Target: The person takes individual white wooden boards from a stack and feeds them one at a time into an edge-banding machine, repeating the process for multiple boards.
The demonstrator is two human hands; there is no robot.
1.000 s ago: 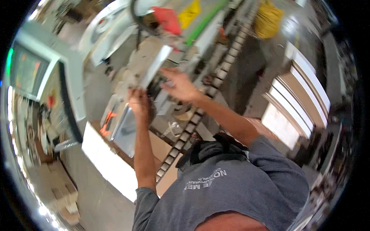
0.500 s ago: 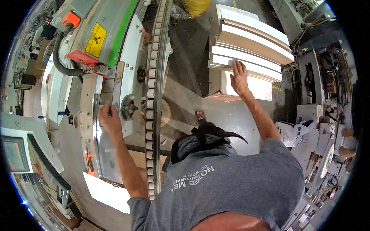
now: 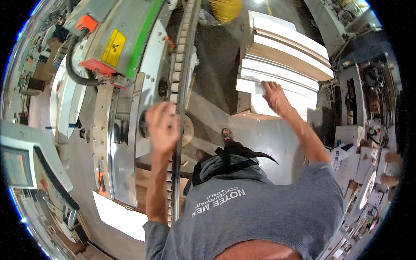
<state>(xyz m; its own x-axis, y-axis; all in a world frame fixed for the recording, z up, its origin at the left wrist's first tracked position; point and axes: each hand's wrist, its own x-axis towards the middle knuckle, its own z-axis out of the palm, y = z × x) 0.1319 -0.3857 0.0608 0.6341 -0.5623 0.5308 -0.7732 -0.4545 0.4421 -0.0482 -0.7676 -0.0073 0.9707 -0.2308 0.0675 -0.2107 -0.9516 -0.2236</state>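
Note:
My left hand (image 3: 164, 125) is raised beside the roller rail (image 3: 177, 82), its fingers smeared by motion. I cannot make out whether anything is in it. My right arm reaches out to a stack of long white boards (image 3: 288, 56) with brown edges. At the stack's near side my right hand (image 3: 277, 99) has its fingers bent over the edge of a white board (image 3: 249, 86). That board's white face shows beside my fingertips; its underside is hidden.
On the left stands a long machine with a green stripe, a yellow warning label (image 3: 114, 47) and a metal bed (image 3: 123, 173). A control screen (image 3: 16, 167) is at far left. A yellow sack (image 3: 226, 9) lies at the back. Cables and equipment line the right.
My left hand has come off the machine bed and moved right to the roller rail. My right hand's fingers have bent, and the near board has shifted toward me, showing more white face.

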